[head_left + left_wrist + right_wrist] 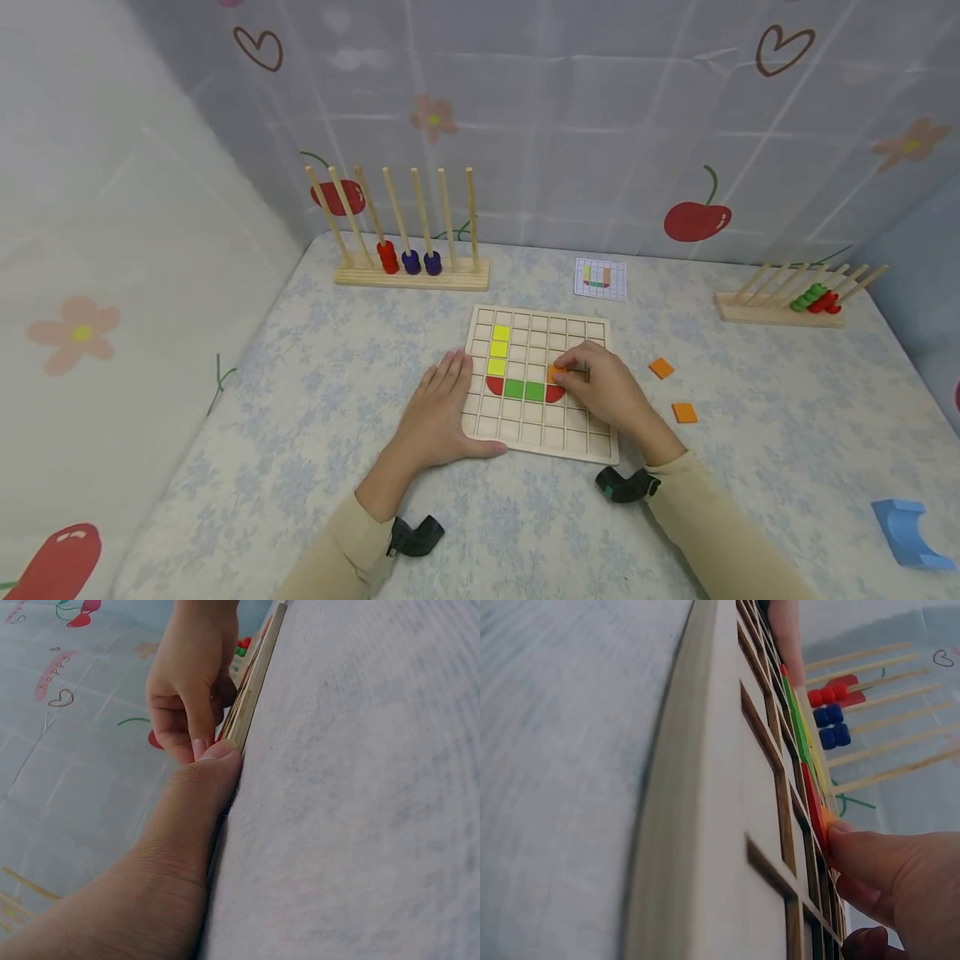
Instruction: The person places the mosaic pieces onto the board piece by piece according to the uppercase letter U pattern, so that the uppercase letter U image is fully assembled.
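Observation:
A wooden grid board (525, 432) lies on the table. Yellow square tiles (498, 349) form a column on its left, a red rounded tile (494, 385) below them. Two green tiles (523, 390) continue the row to another red rounded tile (554, 393). My right hand (603, 387) pinches an orange square tile (555, 374) between thumb and fingers, just above that right red tile; the right wrist view shows the thumb (866, 851) against the orange edge. My left hand (442, 417) rests at the board's left edge, fingers straight, thumb along the near left corner.
Two loose orange tiles (684, 412) lie right of the board. A pattern card (600, 279) sits behind it. Peg stands with beads are at the back left (412, 279) and back right (780, 312). A blue curved block (909, 533) lies at the right edge.

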`<state>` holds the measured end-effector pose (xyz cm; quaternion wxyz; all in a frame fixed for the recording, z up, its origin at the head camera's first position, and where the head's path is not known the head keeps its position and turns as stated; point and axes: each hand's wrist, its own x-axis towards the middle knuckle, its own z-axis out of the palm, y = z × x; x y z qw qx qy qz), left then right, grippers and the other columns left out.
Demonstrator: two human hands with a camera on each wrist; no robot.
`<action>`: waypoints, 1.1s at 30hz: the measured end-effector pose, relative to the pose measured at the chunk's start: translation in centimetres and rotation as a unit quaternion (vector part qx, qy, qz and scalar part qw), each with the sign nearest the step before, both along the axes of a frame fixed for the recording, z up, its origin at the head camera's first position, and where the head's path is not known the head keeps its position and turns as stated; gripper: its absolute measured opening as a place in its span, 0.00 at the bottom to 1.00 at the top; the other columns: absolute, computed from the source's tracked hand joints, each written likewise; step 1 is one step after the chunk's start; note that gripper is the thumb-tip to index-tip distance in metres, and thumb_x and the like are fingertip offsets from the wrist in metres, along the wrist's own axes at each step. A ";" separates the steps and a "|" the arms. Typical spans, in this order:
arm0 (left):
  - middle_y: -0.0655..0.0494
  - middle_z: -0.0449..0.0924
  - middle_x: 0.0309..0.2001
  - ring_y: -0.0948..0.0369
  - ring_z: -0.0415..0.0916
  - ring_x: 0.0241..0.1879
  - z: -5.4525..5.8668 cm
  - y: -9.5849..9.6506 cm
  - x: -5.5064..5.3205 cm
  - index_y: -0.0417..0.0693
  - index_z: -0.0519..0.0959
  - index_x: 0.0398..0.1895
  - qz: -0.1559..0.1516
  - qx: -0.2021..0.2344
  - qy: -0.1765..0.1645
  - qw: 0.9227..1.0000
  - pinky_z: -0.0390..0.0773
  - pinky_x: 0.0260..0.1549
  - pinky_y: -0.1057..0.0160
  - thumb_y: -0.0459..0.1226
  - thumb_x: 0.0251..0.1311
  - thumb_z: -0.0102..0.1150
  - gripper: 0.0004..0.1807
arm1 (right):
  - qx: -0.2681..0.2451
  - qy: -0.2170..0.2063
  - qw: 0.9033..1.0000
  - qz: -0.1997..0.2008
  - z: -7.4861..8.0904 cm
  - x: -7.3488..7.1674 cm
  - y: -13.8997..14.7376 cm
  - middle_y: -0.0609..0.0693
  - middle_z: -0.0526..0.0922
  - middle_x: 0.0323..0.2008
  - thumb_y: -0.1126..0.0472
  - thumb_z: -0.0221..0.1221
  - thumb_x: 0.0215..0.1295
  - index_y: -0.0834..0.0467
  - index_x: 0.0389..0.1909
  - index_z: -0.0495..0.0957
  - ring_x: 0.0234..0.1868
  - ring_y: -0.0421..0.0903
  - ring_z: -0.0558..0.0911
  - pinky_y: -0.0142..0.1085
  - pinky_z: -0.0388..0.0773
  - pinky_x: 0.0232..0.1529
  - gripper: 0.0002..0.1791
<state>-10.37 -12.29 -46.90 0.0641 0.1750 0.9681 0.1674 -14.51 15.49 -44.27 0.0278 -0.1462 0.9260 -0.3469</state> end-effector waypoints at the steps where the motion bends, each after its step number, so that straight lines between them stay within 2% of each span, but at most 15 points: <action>1: 0.52 0.31 0.81 0.57 0.28 0.81 0.0 0.0 0.0 0.46 0.35 0.80 0.000 0.001 0.000 1.000 0.39 0.78 0.51 0.83 0.35 0.53 0.78 | 0.003 0.002 1.000 0.001 -0.1 0.0 0.0 0.44 0.81 0.43 0.54 0.65 0.65 0.48 0.42 0.85 0.43 0.45 0.79 0.43 0.77 0.47 0.07; 7: 0.49 0.34 0.81 0.55 0.31 0.81 0.0 0.0 0.0 0.43 0.38 0.80 -0.003 0.006 0.012 1.000 0.43 0.78 0.49 0.82 0.36 0.54 0.77 | 0.016 0.008 1.000 0.005 -0.1 0.1 0.1 0.43 0.80 0.41 0.54 0.66 0.65 0.50 0.43 0.87 0.34 0.42 0.75 0.37 0.72 0.36 0.08; 15: 0.49 0.35 0.81 0.54 0.32 0.81 -0.1 0.0 0.1 0.43 0.39 0.80 -0.004 0.008 0.018 1.000 0.43 0.78 0.48 0.82 0.36 0.55 0.77 | 0.002 0.013 1.000 0.006 0.5 0.8 1.3 0.44 0.83 0.45 0.54 0.65 0.66 0.51 0.51 0.84 0.34 0.43 0.72 0.35 0.71 0.34 0.14; 20: 0.49 0.35 0.81 0.54 0.32 0.81 0.0 0.0 0.1 0.43 0.39 0.80 -0.003 0.005 0.017 1.000 0.43 0.78 0.48 0.81 0.36 0.55 0.77 | -0.002 0.027 1.000 0.003 1.3 1.6 3.3 0.44 0.83 0.42 0.57 0.65 0.65 0.51 0.49 0.84 0.28 0.42 0.69 0.32 0.68 0.27 0.12; 23: 0.49 0.35 0.81 0.54 0.32 0.81 0.0 0.0 0.1 0.43 0.39 0.80 -0.003 0.002 0.014 1.000 0.43 0.78 0.48 0.81 0.36 0.55 0.77 | -0.001 0.044 0.999 0.004 1.6 2.1 4.8 0.45 0.83 0.40 0.60 0.66 0.64 0.53 0.46 0.85 0.26 0.41 0.67 0.31 0.66 0.26 0.11; 28: 0.49 0.35 0.81 0.54 0.32 0.81 0.0 0.0 0.1 0.43 0.38 0.80 -0.002 -0.005 0.012 1.000 0.43 0.78 0.48 0.82 0.36 0.54 0.77 | 0.015 0.075 0.997 -0.007 1.6 3.2 7.4 0.43 0.81 0.37 0.61 0.67 0.62 0.54 0.45 0.85 0.24 0.37 0.64 0.30 0.63 0.24 0.11; 33: 0.50 0.34 0.81 0.55 0.31 0.81 0.0 0.1 0.1 0.44 0.38 0.80 -0.002 -0.005 0.012 1.000 0.42 0.78 0.49 0.82 0.36 0.54 0.77 | 0.031 0.081 0.996 -0.020 1.4 4.2 10.0 0.43 0.81 0.37 0.61 0.68 0.62 0.53 0.44 0.85 0.24 0.36 0.63 0.29 0.63 0.23 0.10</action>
